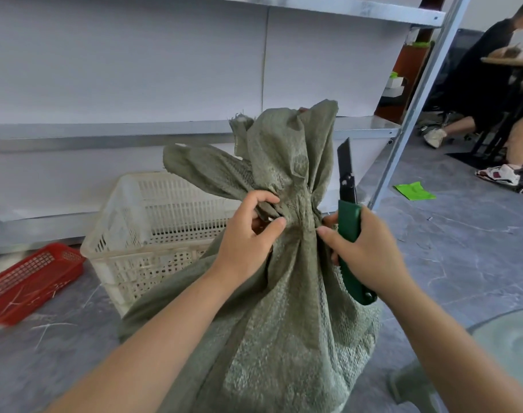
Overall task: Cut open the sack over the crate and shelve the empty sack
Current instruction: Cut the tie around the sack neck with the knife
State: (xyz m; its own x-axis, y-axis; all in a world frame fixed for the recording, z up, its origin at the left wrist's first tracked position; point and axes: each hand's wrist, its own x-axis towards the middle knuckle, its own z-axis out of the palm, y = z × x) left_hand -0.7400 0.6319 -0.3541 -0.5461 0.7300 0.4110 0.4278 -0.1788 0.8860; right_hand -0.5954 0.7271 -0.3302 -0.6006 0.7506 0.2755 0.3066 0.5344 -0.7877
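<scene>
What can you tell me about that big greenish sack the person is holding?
The sack is grey-green woven fabric, plastic-like, bulging and closed. It stands upright on the floor, next to the white crate. Its neck is bunched tight, with frayed, crumpled flaps flaring above. The left hand pinches the neck; the right hand, gripping a green knife, touches it with the thumb.

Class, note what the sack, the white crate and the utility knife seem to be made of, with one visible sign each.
Sack: likely woven plastic fabric, matte grey-green; the weave shows and its top edge is frayed. White crate: moulded plastic, slightly yellowed; regular slotted walls. Utility knife: smooth green handle, plastic or painted metal, unclear which; dark blade, probably metal.
</scene>
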